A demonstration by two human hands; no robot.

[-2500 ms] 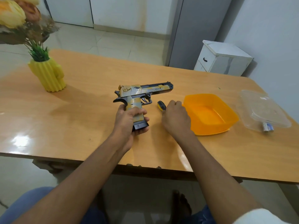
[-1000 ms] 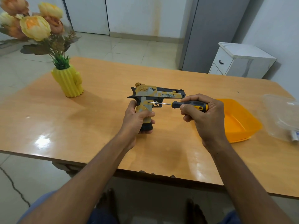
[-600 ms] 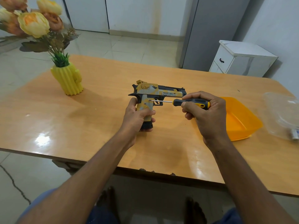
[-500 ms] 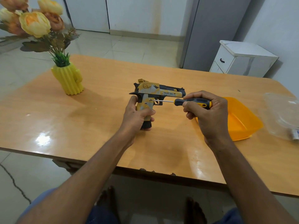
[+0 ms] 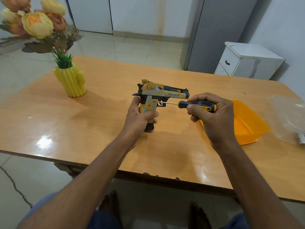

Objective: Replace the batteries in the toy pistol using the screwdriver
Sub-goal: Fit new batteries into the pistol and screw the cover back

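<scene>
I am holding the toy pistol (image 5: 158, 96) upright above the middle of the wooden table (image 5: 102, 129) with my left hand (image 5: 140, 119). My fingers are wrapping the yellow and grey grip from the left, thumb pressing across its near face, and the black base of the grip is sticking out below my palm. The barrel is pointing right. My left forearm is reaching in from the near left.

My right hand (image 5: 212, 116) is gripping the screwdriver (image 5: 188, 104) by its black and yellow handle, fingers curling over the top and thumb underneath. I am keeping the shaft nearly level, pointing left, with its tip meeting the side of the pistol frame just above the grip, beside the trigger guard. My right forearm is coming in from the near right.

Just right of my right hand, an orange tray (image 5: 250, 128) is sitting on the table, partly hidden by my wrist. Farther right, a clear plastic container (image 5: 288, 118) is lying at the table's edge; its contents are too blurred to name. At the far left, a yellow cactus-shaped vase (image 5: 71, 81) is holding flowers (image 5: 36, 23). Beyond the table's far right corner, a white cabinet (image 5: 247, 61) is standing on the floor.
</scene>
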